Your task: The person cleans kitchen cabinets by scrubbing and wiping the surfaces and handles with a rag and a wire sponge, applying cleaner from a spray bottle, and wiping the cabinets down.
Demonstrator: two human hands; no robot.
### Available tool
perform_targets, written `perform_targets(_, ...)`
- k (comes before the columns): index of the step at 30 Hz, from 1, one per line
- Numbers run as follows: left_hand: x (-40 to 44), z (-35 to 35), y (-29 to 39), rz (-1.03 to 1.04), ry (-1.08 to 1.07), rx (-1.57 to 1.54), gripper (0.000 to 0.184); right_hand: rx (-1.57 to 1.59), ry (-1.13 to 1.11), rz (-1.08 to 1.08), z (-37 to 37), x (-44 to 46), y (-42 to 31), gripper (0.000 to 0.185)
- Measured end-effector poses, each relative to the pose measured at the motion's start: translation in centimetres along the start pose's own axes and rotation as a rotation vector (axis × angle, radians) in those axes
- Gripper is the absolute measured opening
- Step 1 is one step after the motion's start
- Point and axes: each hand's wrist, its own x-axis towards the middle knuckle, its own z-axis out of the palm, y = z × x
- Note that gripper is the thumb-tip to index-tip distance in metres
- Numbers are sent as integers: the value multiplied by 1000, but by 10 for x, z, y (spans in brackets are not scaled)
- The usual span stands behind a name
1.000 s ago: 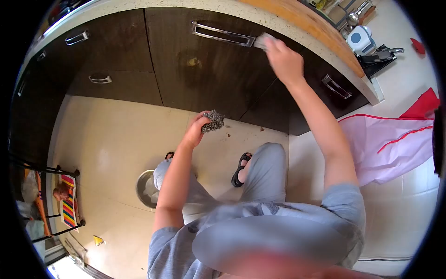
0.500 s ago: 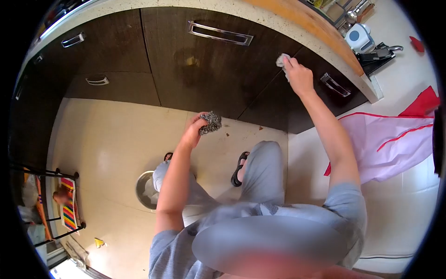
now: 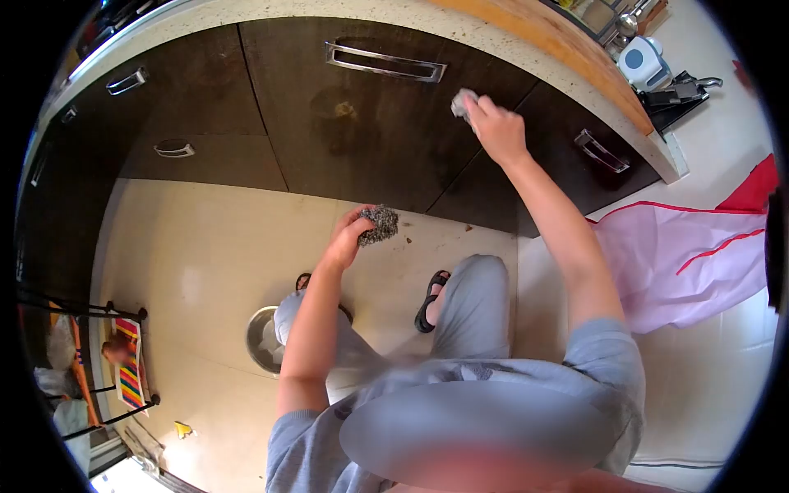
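Note:
My left hand [image 3: 348,238] is closed around a grey steel wool scrubber [image 3: 379,225], held above the floor just in front of the cabinet's lower edge. Up at the right, my right hand [image 3: 496,130] grips a crumpled whitish cloth [image 3: 464,104] against or close to the dark cabinet door [image 3: 362,123]. Whether the cloth touches the surface I cannot tell. A long metal handle [image 3: 386,62] lies to the upper left of the cloth. Lower on the same door is a light brownish spot [image 3: 345,109].
A metal basin [image 3: 265,341] with something pale inside stands by my left leg. To the right hangs or lies a pinkish-white bag with red trim [image 3: 682,255]. A black rack [image 3: 103,353] is at the left. Small brown bits [image 3: 468,228] lie on the floor near the cabinet.
My right hand has moved left with the cloth, from near the door seam toward the long handle. My left hand still holds the scrubber in nearly the same place. The view has shifted slightly.

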Motion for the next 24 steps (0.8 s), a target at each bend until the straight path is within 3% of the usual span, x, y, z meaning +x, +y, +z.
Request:
perform_targets(5,7,5,-4,-21,-21,84,37,-69,190,-12,-2,53,24,31)
perform_targets(8,5,11,4,-13,9,32,37,-53,69,184,-1,8,24,31)
perform_targets(10,0,13,8,-22,18,-35,36,40,-171,352,-4,-36,9,30)
perform_targets(11,0,14,12,-33,22,-81,35,181,-435,370,-5,-52,9,24)
perform_targets(13,-2,13,8,-59,27,-170,34,1367,-680,1190,-26,-62,-6,26)
perform_targets(15,1,7,1,-68,29,-258,33,2102,-419,1277,-32,-86,-15,30)
perform_targets(16,6,-4,-11,77,28,-65,33,2213,-313,1359,-40,-83,-28,33)
perform_targets(19,9,-6,-14,-101,7,-485,31,2638,-238,1069,-64,-82,-48,34)
perform_targets(23,1,4,-11,-99,-56,-436,51,2561,-258,1086,-67,-91,-69,32)
perform_targets(24,-3,9,-8,-83,-160,-420,54,2525,-303,1069,-66,-96,-71,32)
